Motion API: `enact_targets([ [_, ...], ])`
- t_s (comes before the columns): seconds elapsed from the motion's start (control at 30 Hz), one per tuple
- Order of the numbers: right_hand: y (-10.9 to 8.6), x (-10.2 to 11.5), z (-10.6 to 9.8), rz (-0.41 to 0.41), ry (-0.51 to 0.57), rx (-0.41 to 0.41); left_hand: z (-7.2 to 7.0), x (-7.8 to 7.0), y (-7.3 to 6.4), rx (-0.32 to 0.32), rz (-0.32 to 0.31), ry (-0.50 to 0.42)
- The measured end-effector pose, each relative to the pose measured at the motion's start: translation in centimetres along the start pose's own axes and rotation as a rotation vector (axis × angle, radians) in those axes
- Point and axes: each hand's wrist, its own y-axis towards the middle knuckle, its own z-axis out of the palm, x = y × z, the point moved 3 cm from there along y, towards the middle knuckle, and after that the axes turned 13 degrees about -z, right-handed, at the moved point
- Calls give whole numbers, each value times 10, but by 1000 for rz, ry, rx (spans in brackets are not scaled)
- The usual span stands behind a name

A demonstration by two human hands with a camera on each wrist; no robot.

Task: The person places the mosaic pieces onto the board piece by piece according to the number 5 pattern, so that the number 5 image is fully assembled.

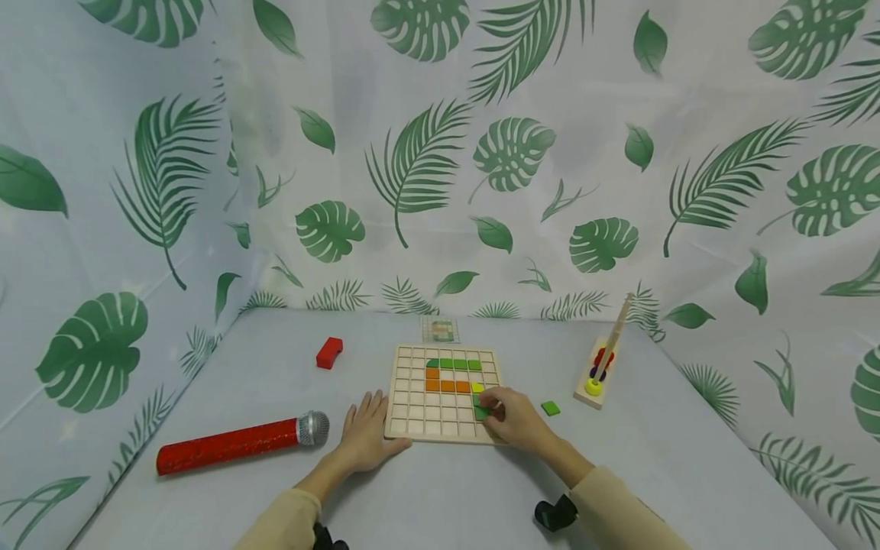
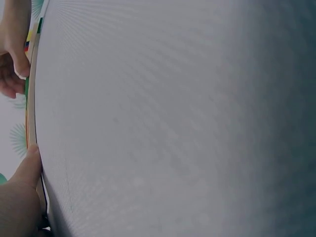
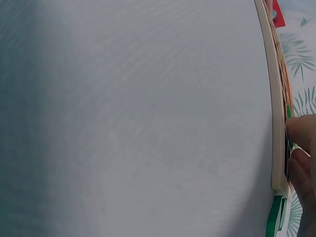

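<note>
A wooden grid board (image 1: 426,438) lies on the table in the head view. Orange, green and yellow square tiles fill some of its cells. Along the board's left side rests my left hand (image 1: 364,435), fingers spread and thumb against the front edge. My right hand (image 1: 517,418) is over the board's right front part and pinches a green tile (image 1: 480,413) at the grid, just below the yellow tile (image 1: 477,388). The fingers partly cover that tile. In the right wrist view the thumb (image 3: 300,129) and a finger meet at the board's edge.
A loose green tile (image 1: 550,408) lies right of the board, near a wooden stand with coloured beads (image 1: 593,387). Behind the board is a pattern card (image 1: 440,330). To the left are a red block (image 1: 329,353) and a red microphone (image 1: 234,445). Leaf-print cloth surrounds the table.
</note>
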Motion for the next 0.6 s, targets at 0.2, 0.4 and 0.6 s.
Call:
enact_targets([
  [0.2,-1,-2,-8,-4,19,-23,0,-1,-1,7,-1,-1],
  [0.4,-3,-14,-33,3,-27,-161,1,-1,0,-1,2,0],
  [0.6,-15,-25,-46,90,-29,-127,2,0,1,-13,-2,17],
])
